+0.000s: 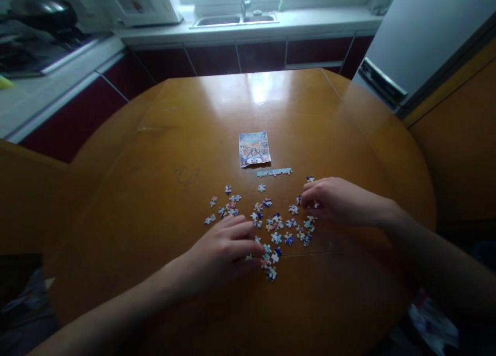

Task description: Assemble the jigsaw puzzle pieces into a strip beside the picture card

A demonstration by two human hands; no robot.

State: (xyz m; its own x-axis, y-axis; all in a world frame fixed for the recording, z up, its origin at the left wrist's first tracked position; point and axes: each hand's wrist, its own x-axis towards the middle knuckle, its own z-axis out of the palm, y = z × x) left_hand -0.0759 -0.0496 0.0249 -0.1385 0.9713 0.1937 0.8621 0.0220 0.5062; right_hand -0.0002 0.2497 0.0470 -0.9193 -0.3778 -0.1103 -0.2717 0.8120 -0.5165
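Note:
Loose jigsaw puzzle pieces [275, 222] lie scattered face up and in small heaps on the wooden table. My left hand [228, 242] reaches over the near side of the spread, its curved fingers apart and the tips at a cluster of pieces [267, 260]. On the right side, my right hand [333, 198] is bent down over a few pieces, thumb and fingers apart; a pale piece [316, 204] shows beneath it. Beyond the pieces lies a joined strip of puzzle pieces [274, 172]. Behind the strip rests a printed picture sheet or packet [254, 149].
The round-ended wooden table [186, 118] has a shiny top. Past its far edge runs a counter with a double sink [234, 21]. A stove with a dark pan [42, 12] stands at left, and a grey fridge [422, 41] at right.

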